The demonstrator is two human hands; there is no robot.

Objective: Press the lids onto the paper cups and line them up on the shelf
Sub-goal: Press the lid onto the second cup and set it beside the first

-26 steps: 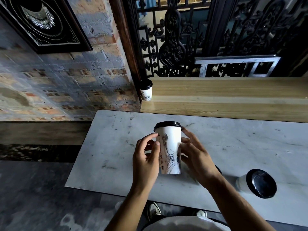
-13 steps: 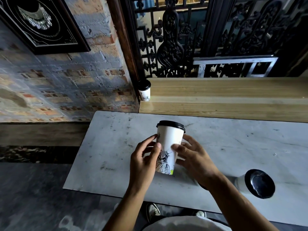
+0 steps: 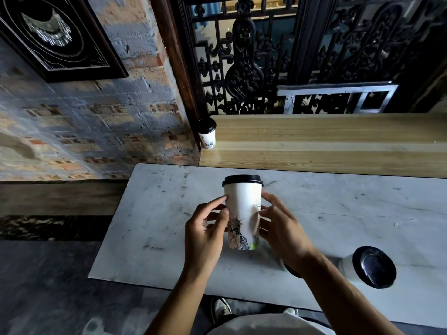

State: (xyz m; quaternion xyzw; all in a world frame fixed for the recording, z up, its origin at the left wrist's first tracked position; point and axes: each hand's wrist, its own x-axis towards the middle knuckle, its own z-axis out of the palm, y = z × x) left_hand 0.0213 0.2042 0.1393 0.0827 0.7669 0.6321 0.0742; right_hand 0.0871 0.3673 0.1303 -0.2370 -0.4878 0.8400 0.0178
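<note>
A tall white paper cup (image 3: 243, 209) was held upright near the middle of the view, its base lifted just above the pale marble bench (image 3: 338, 213). It was capped with a black lid (image 3: 242, 180) seated level on the rim. A dark line drawing of a crowned figure was printed low on the cup wall, with a small green patch at the bottom edge towards 5 o'clock. No readable writing or brand could be made out on it.

The left hand (image 3: 205, 234) was pressed to the cup from 9 o'clock, thumb and forefinger touching the wall and the remaining fingers curled behind. The right hand (image 3: 281, 228) was laid against it from 3 o'clock, fingers spread loosely round the side. The cup was thus gripped between both hands; neither grip was fully closed around it.

A second lidded cup (image 3: 371, 265) was seen at 4 o'clock, standing on the bench near its front edge, well apart from the held one, its glossy black lid facing the camera. A third, smaller-looking lidded cup (image 3: 207, 132) was placed at 11 o'clock, at the far left end of the wooden shelf (image 3: 326, 143), just beside the brick wall (image 3: 84, 129). A dark curved edge was partly visible beneath the right wrist; what it belonged to could not be told.
</note>
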